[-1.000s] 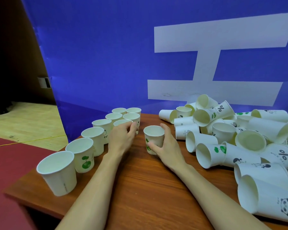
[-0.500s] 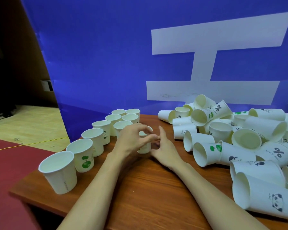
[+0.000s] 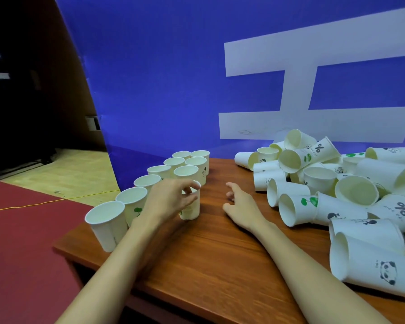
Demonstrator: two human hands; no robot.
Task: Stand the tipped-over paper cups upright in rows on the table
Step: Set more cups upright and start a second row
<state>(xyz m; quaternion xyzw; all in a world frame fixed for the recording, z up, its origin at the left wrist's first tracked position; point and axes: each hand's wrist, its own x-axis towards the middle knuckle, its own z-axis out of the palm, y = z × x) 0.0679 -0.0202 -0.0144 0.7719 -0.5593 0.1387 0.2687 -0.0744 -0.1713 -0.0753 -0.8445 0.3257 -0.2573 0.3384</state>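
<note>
An upright paper cup (image 3: 190, 206) is grasped around its wall by the left hand (image 3: 171, 199); the right hand (image 3: 241, 206), just beside it, is relaxed and empty. The cup is judged light and crushable, best taken mid-wall.

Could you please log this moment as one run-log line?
left hand: grips upright cup | right hand: open, empty | pile: tipped

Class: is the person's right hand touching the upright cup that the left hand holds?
Apart. The head view shows bare table between the right hand and the cup.
</note>
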